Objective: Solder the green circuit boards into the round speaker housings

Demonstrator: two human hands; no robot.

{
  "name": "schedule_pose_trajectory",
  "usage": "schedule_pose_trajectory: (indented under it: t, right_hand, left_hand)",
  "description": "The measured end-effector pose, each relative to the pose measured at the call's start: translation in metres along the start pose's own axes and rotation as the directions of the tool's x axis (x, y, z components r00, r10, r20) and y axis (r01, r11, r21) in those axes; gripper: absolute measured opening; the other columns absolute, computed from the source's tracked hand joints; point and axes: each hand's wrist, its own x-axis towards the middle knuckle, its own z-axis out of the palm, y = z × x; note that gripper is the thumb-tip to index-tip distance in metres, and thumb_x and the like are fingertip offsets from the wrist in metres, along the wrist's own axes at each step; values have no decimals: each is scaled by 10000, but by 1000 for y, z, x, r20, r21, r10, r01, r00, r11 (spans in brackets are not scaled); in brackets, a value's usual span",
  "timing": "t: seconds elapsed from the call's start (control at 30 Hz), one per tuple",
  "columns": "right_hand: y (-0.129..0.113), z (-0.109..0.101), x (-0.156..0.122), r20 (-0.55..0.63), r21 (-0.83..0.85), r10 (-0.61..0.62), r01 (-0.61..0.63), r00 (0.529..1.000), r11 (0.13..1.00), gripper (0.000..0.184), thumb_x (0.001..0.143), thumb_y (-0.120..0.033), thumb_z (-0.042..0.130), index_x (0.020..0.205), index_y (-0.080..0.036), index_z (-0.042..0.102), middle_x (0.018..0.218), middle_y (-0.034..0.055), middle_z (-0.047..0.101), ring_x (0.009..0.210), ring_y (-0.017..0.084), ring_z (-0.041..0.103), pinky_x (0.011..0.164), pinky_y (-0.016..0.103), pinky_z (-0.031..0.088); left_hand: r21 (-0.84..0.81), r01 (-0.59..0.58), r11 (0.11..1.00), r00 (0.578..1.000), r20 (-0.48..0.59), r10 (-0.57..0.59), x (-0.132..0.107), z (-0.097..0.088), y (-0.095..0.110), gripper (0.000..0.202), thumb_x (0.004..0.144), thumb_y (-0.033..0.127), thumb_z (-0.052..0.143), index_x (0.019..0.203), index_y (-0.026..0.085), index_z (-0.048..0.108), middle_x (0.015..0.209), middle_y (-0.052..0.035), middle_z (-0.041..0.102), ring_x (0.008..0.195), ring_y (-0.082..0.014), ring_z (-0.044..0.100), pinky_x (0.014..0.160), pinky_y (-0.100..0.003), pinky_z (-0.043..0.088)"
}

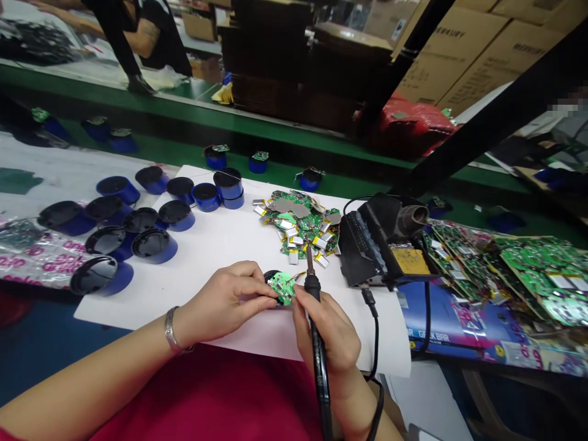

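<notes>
My left hand is closed, with thumb and fingers pinching the left edge of a small green circuit board. A dark round part shows behind the board, mostly hidden. In my right hand is a black soldering iron, its tip pointing up and away from the board. The thumb and index finger of that hand meet at the board's right edge, near thin wires; whether they pinch a wire is unclear. Just beyond lies a heap of green boards with silver battery cells.
Several blue cups with black insides stand at the left on white paper. A black soldering stand with a yellow sponge is at the right, beside stacked board panels. Behind runs a green belt; a co-worker's arm shows beyond.
</notes>
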Motion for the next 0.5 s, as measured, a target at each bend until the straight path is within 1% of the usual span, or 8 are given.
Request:
schedule_pose_trajectory:
  t: [0.1, 0.23, 0.3, 0.37, 0.43, 0.5]
  right_hand:
    - [1, 4, -5, -3, 5, -4, 4, 1000, 1000, 507, 832, 15, 633, 1310, -140, 562, 1030, 122, 741, 938, 204, 706, 810, 364, 622]
    - [-1, 9, -3, 3, 33, -16, 16, 1000, 999, 472, 847, -2, 608, 1301, -118, 557, 989, 130, 741, 903, 215, 704, 795, 397, 620]
    - [-4, 9, 0, 10, 25, 5, -5, 1000, 1000, 480, 826, 2, 633, 1285, -116, 558, 970, 131, 738, 884, 219, 699, 763, 396, 616]
    - [-6, 7, 5, -12, 6, 35, -35, 999, 999, 490, 804, 4, 660, 1265, -134, 565, 973, 122, 737, 877, 215, 697, 745, 385, 611]
    - [-7, 5, 9, -50, 10, 56, -56, 997, 998, 495, 793, 0, 678, 1251, -153, 569, 988, 105, 737, 878, 204, 700, 759, 375, 610]
    - [-8, 1, 14, -54, 52, 93, -90, 994, 995, 488, 793, 3, 676, 1238, -167, 571, 1014, 92, 733, 899, 193, 699, 793, 371, 606]
  left_hand:
    - [-37, 22, 999, 999, -31, -23, 0, 1, 3, 142, 890, 198, 671, 953, 187, 797, 798, -35, 637, 715, -121, 617, 645, -222, 501]
    - [-55, 49, 997, 999, -8, -50, 3, 4, 8, 176, 923, 192, 616, 959, 188, 788, 850, -49, 708, 801, -143, 651, 739, -247, 524]
    - [-32, 88, 996, 996, -3, -88, 6, 7, 10, 174, 920, 190, 611, 941, 180, 784, 848, -50, 734, 807, -154, 657, 761, -264, 522]
    - [-19, 125, 992, 992, -8, -126, 8, 9, 12, 159, 905, 195, 629, 935, 182, 784, 842, -46, 747, 789, -157, 658, 749, -269, 518]
    - [-19, 139, 990, 990, -10, -139, 10, 11, 14, 159, 904, 210, 631, 935, 188, 785, 836, -43, 747, 773, -156, 653, 724, -268, 510]
    - [-30, 133, 991, 991, 4, -133, 11, 12, 15, 176, 918, 221, 612, 934, 187, 784, 834, -44, 740, 775, -156, 648, 718, -268, 504]
